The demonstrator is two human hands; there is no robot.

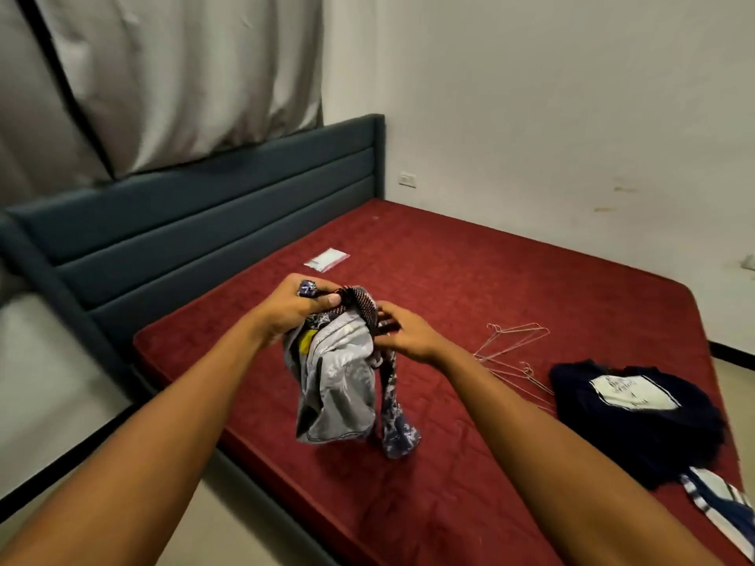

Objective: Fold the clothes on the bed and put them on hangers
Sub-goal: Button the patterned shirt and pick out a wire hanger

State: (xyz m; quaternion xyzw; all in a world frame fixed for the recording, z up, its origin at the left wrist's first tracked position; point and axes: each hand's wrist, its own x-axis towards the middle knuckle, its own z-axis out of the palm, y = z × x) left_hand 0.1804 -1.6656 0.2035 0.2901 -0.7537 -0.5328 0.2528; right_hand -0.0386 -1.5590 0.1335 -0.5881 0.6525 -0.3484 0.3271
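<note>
The left hand is gripping the top of a bundle of several garments, fingers and thumb curled round the bunched cloth. The right hand is meeting it from the other side, its fingers curling into the bundle's dark edge and apparently pinching it, though blur is softening that detail. The bundle is hanging between and below both hands, above the bed, with a patterned strip trailing lowest.

The likely trouble is the tangle. If the right hand is pulling one piece free while the left is clamping all of them, the others may be dragging out with it or dropping in a heap under the hands. The grey cloth looks slippery and could be sliding from the left grip. The trailing strip may be snagging on the rest.

Just right of the right hand, the wire hangers are lying interlocked; grabbing one may be lifting several. Farther right, a dark shirt and a striped piece are lying near the bed's edge, where a careless sweep could be knocking them off.
</note>
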